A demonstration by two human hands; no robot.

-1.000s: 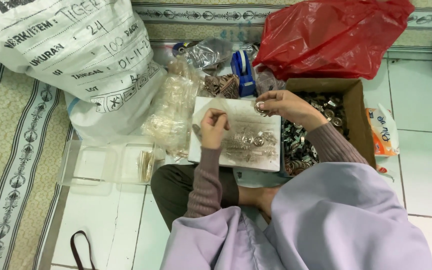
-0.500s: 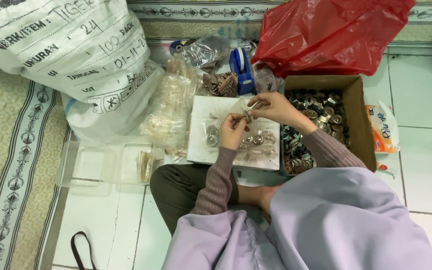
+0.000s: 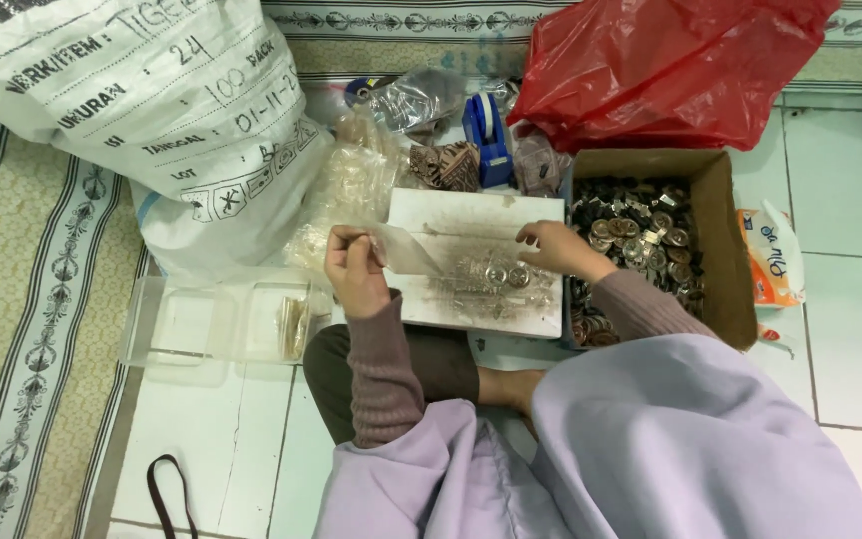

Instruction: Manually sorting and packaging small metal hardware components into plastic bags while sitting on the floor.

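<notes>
Only the head cam here. Compared with half a second back, the left hand point(image 3: 354, 268) has swung out to the left edge of the white board point(image 3: 471, 212) and now has its fingers pinched on a small clear plastic bag point(image 3: 403, 250), held flat over the board's left side. The right hand point(image 3: 551, 248) has dropped lower, fingers curled down onto the little pile of metal pieces point(image 3: 496, 274) on the board; can't tell if it's actually gripping one. The cardboard box of metal parts point(image 3: 725, 250) sits just right of the board.

Single head-worn view, steeply downward and near, over lap, white board point(image 3: 476, 262) and floor.
</notes>
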